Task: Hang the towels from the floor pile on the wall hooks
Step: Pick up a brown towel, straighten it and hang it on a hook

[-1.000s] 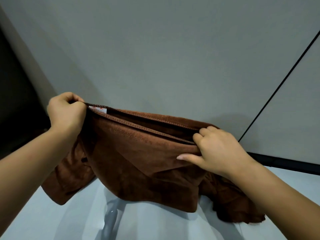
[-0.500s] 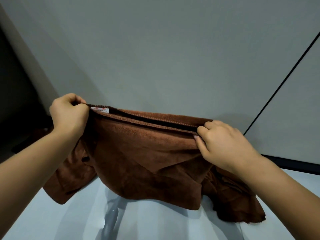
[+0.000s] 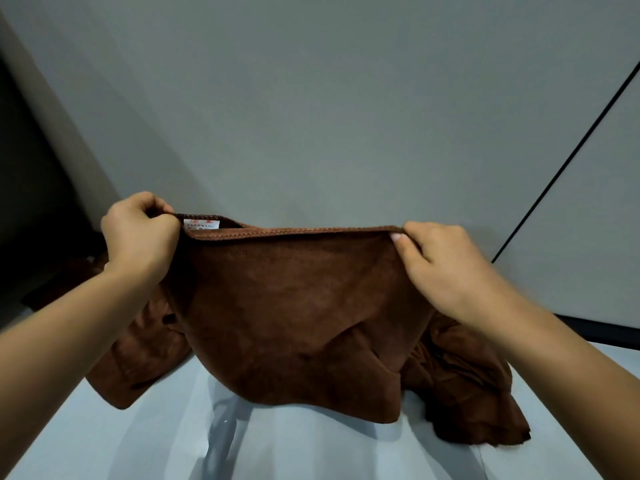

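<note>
Holding a brown towel up by its top hem, stretched roughly taut between my hands in front of the grey wall. My left hand is fisted on the left corner, fingers curled tight around the hem right by a white label with red print. My right hand pinches the right corner, thumb on the near face. Fabric is plush, rust-brown, stitched edge, folded double. More brown towels lie crumpled below on the pale floor, against the wall
</note>
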